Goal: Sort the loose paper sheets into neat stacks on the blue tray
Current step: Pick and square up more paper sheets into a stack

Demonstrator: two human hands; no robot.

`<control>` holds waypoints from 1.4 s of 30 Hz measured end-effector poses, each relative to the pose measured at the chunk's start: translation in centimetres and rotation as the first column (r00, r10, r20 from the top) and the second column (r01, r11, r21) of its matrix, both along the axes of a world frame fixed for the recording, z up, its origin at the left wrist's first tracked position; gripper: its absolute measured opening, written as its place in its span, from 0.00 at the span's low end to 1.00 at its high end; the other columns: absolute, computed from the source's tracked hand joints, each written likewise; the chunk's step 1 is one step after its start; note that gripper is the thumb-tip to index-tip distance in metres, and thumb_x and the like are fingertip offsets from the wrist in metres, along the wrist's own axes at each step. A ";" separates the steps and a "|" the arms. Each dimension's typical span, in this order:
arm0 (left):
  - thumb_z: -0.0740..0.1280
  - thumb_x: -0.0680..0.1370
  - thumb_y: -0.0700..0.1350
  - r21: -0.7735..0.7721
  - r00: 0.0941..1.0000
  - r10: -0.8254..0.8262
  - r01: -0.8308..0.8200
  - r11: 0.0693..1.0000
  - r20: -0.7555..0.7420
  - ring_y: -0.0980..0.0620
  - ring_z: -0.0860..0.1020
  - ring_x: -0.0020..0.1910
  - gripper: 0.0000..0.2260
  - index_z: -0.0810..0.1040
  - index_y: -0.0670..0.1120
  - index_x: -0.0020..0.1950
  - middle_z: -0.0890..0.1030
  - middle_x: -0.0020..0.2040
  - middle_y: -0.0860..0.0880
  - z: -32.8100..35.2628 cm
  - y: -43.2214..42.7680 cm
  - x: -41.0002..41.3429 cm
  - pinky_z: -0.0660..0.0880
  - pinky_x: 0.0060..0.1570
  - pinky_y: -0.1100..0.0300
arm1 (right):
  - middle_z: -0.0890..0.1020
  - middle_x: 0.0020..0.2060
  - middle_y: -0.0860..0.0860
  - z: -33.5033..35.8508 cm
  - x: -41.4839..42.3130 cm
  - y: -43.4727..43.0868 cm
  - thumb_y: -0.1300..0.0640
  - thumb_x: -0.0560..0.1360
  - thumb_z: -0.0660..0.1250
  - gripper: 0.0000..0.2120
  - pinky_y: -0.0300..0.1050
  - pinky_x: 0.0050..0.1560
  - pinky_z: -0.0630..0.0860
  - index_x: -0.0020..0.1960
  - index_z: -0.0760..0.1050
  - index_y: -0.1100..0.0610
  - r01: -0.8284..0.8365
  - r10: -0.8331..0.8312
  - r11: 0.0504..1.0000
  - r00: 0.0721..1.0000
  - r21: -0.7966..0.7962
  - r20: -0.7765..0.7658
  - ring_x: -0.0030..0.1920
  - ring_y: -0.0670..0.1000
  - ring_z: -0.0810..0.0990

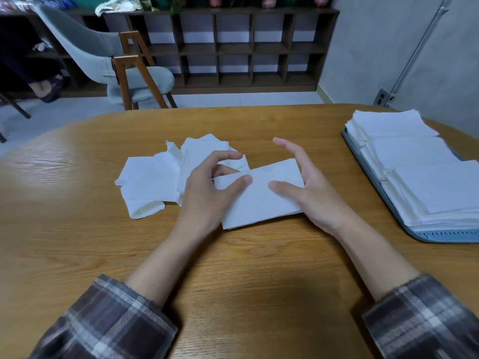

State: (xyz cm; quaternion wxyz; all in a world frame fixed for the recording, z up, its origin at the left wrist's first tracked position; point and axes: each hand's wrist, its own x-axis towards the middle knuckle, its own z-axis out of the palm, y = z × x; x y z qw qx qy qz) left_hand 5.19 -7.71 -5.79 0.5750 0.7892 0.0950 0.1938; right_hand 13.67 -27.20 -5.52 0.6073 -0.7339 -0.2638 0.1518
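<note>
Head view, centre of frame: left hand (207, 193) curled, thumb on top and fingers behind the left edge of a folded sheet (259, 203), pinching it. Right hand (308, 187) spread, fingers straight, thumb resting on the same sheet. Soft, white, rectangular, flat on the wood-grain bench (77, 229). Crumpled loose sheets (153, 182) just left. At right edge, blue tray (440, 233) carrying three neat white stacks (414, 172).

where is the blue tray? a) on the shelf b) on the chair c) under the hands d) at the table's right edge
d: the tray lies at the right edge of the table, with paper stacks on it.
</note>
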 end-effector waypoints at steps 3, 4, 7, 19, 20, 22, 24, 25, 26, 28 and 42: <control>0.77 0.77 0.52 0.074 1.000 0.027 -0.028 0.997 0.007 0.62 0.79 0.58 0.15 0.80 0.58 0.63 0.82 0.59 0.59 0.3 -0.3 -0.1 0.76 0.55 0.63 | 0.75 0.73 0.49 0.3 -0.1 -0.1 0.65 0.79 0.72 0.34 0.57 0.64 0.80 0.74 0.69 0.33 0.002 0.006 0.988 0.999 0.155 -0.049 0.69 0.57 0.79; 0.76 0.77 0.54 0.036 1.000 0.015 -0.014 0.999 -0.023 0.63 0.79 0.58 0.16 0.79 0.59 0.64 0.81 0.61 0.60 0.5 -0.4 -0.2 0.76 0.55 0.65 | 0.76 0.71 0.53 0.4 0.0 -0.2 0.67 0.79 0.71 0.35 0.54 0.58 0.82 0.74 0.68 0.35 0.003 0.024 0.969 0.994 0.246 -0.109 0.65 0.57 0.82; 0.77 0.78 0.50 -0.207 0.992 -0.087 0.066 0.976 -0.090 0.56 0.86 0.52 0.19 0.77 0.58 0.67 0.86 0.56 0.54 1.3 -0.2 -0.5 0.81 0.50 0.61 | 0.76 0.70 0.58 0.3 0.4 -0.3 0.67 0.78 0.73 0.37 0.56 0.57 0.83 0.74 0.66 0.34 0.032 0.013 0.953 0.989 0.301 -0.147 0.63 0.58 0.83; 0.76 0.77 0.52 0.594 0.990 0.138 -0.089 0.799 -0.037 0.49 0.76 0.65 0.24 0.74 0.53 0.71 0.74 0.68 0.51 -1.8 1.4 0.3 0.76 0.60 0.46 | 0.84 0.57 0.34 -0.6 1.2 -0.7 0.66 0.78 0.71 0.16 0.19 0.55 0.65 0.59 0.85 0.48 0.340 -0.331 0.940 0.927 -0.019 0.177 0.58 0.26 0.75; 0.76 0.76 0.52 0.628 0.987 0.146 -0.075 0.775 -0.063 0.47 0.76 0.64 0.24 0.74 0.52 0.70 0.74 0.68 0.50 -2.0 1.6 0.4 0.76 0.59 0.45 | 0.84 0.58 0.35 -0.7 1.4 -0.9 0.66 0.78 0.71 0.17 0.19 0.54 0.65 0.59 0.85 0.48 0.372 -0.364 0.928 0.916 -0.013 0.167 0.58 0.26 0.75; 0.76 0.76 0.52 0.637 0.985 0.152 -0.062 0.768 -0.087 0.46 0.77 0.62 0.23 0.76 0.51 0.69 0.75 0.66 0.50 -2.1 1.6 0.5 0.76 0.57 0.47 | 0.84 0.59 0.38 -0.8 1.7 -1.0 0.65 0.77 0.71 0.17 0.19 0.53 0.65 0.59 0.85 0.46 0.406 -0.399 0.914 0.903 -0.012 0.160 0.61 0.30 0.76; 0.76 0.76 0.50 0.635 0.986 0.149 -0.066 0.770 -0.078 0.46 0.77 0.61 0.21 0.77 0.49 0.67 0.77 0.63 0.51 -2.0 1.7 0.6 0.76 0.55 0.49 | 0.84 0.59 0.37 -0.8 1.7 -0.9 0.65 0.77 0.71 0.17 0.20 0.53 0.65 0.58 0.85 0.46 0.407 -0.401 0.914 0.902 -0.004 0.163 0.62 0.32 0.76; 0.76 0.75 0.50 0.635 0.987 0.142 -0.066 0.770 -0.069 0.47 0.77 0.60 0.21 0.77 0.48 0.66 0.78 0.62 0.51 -2.0 1.8 0.6 0.75 0.54 0.50 | 0.84 0.59 0.37 -0.8 1.6 -0.9 0.65 0.77 0.71 0.16 0.19 0.53 0.65 0.58 0.85 0.46 0.409 -0.404 0.912 0.900 0.003 0.161 0.61 0.30 0.76; 0.77 0.75 0.51 0.632 0.989 0.130 -0.060 0.772 -0.065 0.48 0.77 0.60 0.20 0.78 0.48 0.65 0.79 0.60 0.51 -1.9 1.8 0.6 0.74 0.54 0.52 | 0.83 0.59 0.37 -0.7 1.6 -0.9 0.65 0.78 0.71 0.16 0.19 0.52 0.65 0.58 0.85 0.46 0.417 -0.414 0.909 0.897 0.011 0.158 0.60 0.29 0.75; 0.78 0.75 0.53 0.610 0.994 0.095 -0.040 0.792 -0.059 0.51 0.77 0.58 0.20 0.79 0.48 0.63 0.80 0.58 0.53 -1.8 1.8 0.6 0.72 0.52 0.57 | 0.82 0.58 0.36 -0.6 1.7 -1.1 0.64 0.78 0.71 0.16 0.19 0.49 0.66 0.58 0.85 0.46 0.445 -0.444 0.895 0.884 0.029 0.149 0.59 0.30 0.75; 0.79 0.72 0.44 0.549 0.984 -0.165 0.173 0.818 -0.064 0.60 0.80 0.52 0.06 0.85 0.49 0.47 0.83 0.57 0.56 -1.6 0.8 0.1 0.77 0.55 0.64 | 0.82 0.53 0.31 -0.5 1.8 -1.3 0.65 0.77 0.69 0.17 0.33 0.58 0.73 0.57 0.84 0.45 0.517 -0.530 0.848 0.837 0.119 0.135 0.59 0.34 0.78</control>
